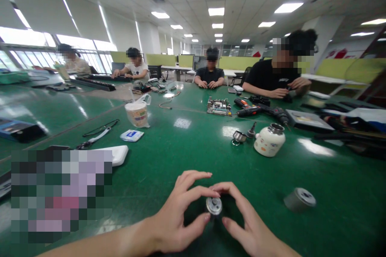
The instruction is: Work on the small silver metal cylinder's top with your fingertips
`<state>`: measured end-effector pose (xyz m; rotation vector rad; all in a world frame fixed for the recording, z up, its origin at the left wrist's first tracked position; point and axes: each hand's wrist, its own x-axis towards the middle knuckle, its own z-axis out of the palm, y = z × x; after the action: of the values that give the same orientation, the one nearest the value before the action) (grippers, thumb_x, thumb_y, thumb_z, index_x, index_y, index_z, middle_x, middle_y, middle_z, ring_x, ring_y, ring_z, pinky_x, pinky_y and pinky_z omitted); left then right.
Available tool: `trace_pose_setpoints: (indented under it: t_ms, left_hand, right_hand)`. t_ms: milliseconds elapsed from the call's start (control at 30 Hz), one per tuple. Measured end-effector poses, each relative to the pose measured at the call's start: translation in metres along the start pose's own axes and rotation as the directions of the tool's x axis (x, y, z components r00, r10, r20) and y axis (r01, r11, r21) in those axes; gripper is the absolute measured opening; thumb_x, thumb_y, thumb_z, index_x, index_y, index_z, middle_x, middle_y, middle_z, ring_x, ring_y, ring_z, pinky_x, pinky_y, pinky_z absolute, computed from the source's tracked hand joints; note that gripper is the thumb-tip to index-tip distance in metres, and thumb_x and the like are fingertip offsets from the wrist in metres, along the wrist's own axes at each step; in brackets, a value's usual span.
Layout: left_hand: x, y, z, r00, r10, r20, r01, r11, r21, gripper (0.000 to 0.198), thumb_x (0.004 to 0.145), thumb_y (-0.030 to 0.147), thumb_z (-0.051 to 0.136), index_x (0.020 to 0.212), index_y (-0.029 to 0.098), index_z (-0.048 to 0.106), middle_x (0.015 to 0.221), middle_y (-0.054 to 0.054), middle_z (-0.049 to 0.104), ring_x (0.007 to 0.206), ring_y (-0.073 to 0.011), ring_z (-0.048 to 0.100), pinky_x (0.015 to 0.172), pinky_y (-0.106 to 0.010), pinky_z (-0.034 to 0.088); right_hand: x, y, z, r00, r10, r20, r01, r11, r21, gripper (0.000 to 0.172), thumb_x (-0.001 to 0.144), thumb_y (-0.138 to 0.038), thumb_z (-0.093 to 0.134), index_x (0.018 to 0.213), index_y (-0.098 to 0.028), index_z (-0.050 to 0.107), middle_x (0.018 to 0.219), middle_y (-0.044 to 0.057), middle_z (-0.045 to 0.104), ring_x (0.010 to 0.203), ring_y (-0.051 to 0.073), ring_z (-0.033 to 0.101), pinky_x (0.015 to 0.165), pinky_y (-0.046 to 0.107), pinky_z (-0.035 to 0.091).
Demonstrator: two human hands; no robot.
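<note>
green table (pixel 157 156): left hand (pixel 177 204) pinches round metal part (pixel 214 206); right hand (pixel 250 217) curved beside it, can't tell if gripping.

Small round part (pixel 214 206) at front centre appears to be shiny metal; the cylinder (pixel 295 202) to its right, smooth, satin metal. Green tabletop (pixel 163 152) is glossy (ceiling lights (pixel 216 12) mirror in it). White jar (pixel 269 142) looks smooth, its neck (pixel 276 128) bright metal; bag (pixel 142 103) around the cup (pixel 138 116), thin clear plastic.
</note>
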<state>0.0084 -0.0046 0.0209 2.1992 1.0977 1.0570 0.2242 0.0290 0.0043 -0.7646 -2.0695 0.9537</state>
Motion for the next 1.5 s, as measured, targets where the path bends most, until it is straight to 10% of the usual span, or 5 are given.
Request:
trace_pose_setpoints:
  t_ms: [467, 800, 1167, 1500]
  left_hand:
    - [0.028, -0.019, -0.019, 0.987, -0.041, -0.153, 0.060, 0.991, 0.123, 0.010, 0.087, 0.030, 0.072, 0.094, 0.031, 0.079, 0.102, -0.003, 0.072, 0.114, -0.0259, 0.050, 0.100, -0.044, 0.041]
    - [0.023, -0.067, -0.019, 0.983, -0.161, -0.084, 0.182, 0.895, 0.407, 0.025, 0.078, 0.032, 0.080, 0.102, 0.039, 0.076, 0.132, -0.003, 0.063, 0.125, -0.0320, 0.041, 0.102, -0.056, 0.035]
    - [0.025, 0.005, -0.015, 0.999, -0.016, -0.047, 0.022, 0.991, 0.128, 0.008, 0.085, 0.031, 0.074, 0.091, 0.034, 0.079, 0.109, -0.001, 0.072, 0.121, -0.0279, 0.046, 0.104, -0.047, 0.037]
    - [0.021, 0.014, -0.010, 0.997, -0.063, 0.034, 0.060, 0.995, 0.080, 0.021, 0.089, 0.023, 0.068, 0.105, 0.035, 0.074, 0.109, -0.002, 0.070, 0.110, -0.0255, 0.050, 0.096, -0.044, 0.040]
  right_hand:
    - [0.003, -0.006, 0.007, 0.990, 0.062, 0.130, -0.034, 0.979, -0.202, 0.028, 0.087, -0.020, 0.063, 0.114, -0.025, 0.058, 0.112, 0.006, 0.067, 0.105, 0.025, 0.061, 0.093, 0.042, 0.051]
    - [0.002, -0.006, 0.005, 0.988, 0.070, 0.136, -0.043, 0.981, -0.191, 0.028, 0.087, -0.022, 0.063, 0.114, -0.027, 0.059, 0.112, 0.007, 0.068, 0.104, 0.026, 0.062, 0.092, 0.042, 0.051]
    - [0.000, -0.003, 0.007, 0.995, 0.034, 0.097, -0.014, 0.980, -0.198, 0.025, 0.086, -0.020, 0.064, 0.110, -0.027, 0.061, 0.104, 0.005, 0.067, 0.096, 0.024, 0.062, 0.086, 0.039, 0.053]
    - [0.001, -0.003, 0.007, 0.990, 0.037, 0.134, -0.006, 0.974, -0.226, 0.029, 0.088, -0.018, 0.061, 0.116, -0.023, 0.058, 0.109, 0.008, 0.066, 0.100, 0.025, 0.061, 0.089, 0.042, 0.052]
